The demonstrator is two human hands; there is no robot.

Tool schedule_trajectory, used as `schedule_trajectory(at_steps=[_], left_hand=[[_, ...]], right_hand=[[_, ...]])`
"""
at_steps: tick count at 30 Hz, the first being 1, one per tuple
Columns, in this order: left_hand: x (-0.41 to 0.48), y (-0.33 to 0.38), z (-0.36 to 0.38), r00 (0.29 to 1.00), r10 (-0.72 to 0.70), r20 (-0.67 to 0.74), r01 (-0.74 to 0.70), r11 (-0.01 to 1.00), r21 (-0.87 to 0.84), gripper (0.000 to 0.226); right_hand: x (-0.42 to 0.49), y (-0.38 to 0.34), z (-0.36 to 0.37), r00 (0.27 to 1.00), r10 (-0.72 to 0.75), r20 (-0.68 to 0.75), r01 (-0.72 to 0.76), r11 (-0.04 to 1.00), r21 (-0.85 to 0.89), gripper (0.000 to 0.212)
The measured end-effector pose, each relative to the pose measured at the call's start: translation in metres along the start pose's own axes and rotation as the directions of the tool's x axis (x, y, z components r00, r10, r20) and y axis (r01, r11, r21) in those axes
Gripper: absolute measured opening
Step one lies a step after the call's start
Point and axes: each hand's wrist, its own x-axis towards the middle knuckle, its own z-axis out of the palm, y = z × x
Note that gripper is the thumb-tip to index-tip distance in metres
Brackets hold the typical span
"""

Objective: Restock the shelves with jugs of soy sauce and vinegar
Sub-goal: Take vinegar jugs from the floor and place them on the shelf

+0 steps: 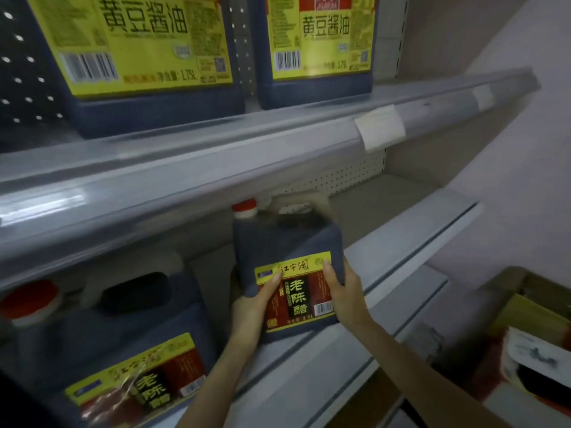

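Both hands clamp one vinegar jug point(278, 242) between them: the left hand point(255, 307) grips its lower left corner and the right hand point(344, 293) its right side, each thumb pressed on the front label. The jug leans back, red cap away from the hands, at the front of the lower shelf point(386, 264). Left of the left hand stands a second vinegar jug point(129, 332). Above the hands, the upper shelf point(247, 149) carries the first soy sauce jug point(148, 57) and second soy sauce jug point(318, 41). A cardboard box point(531, 335) sits right of the right hand.
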Motion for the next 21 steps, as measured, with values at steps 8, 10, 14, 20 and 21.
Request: schedule_trajectory(at_steps=[8,10,14,20,21], left_hand=[[0.035,-0.041,-0.001,0.993,0.06,-0.102,-0.048,0.993,0.108,0.113],[0.042,-0.042,-0.002,0.993,0.052,-0.102,-0.041,0.993,0.106,0.115],[0.044,-0.038,-0.001,0.995,0.039,-0.09,-0.03,0.994,0.105,0.115],[0.018,-0.015,0.008,0.986,0.152,-0.073,-0.135,0.971,0.196,0.096],[0.01,-0.012,0.009,0.977,0.2,-0.076,-0.178,0.958,0.226,0.076]], right_hand=[[0.023,0.024,-0.009,0.987,0.038,0.159,-0.007,0.983,-0.186,0.047],[0.025,0.023,-0.011,0.982,0.043,0.184,-0.004,0.979,-0.206,0.052],[0.023,0.016,-0.01,0.97,0.108,0.216,-0.067,0.979,-0.191,0.042],[0.002,-0.006,-0.017,0.956,0.196,0.219,-0.132,0.953,-0.274,0.05],[-0.007,-0.01,-0.019,0.953,0.191,0.234,-0.114,0.945,-0.307,0.057]])
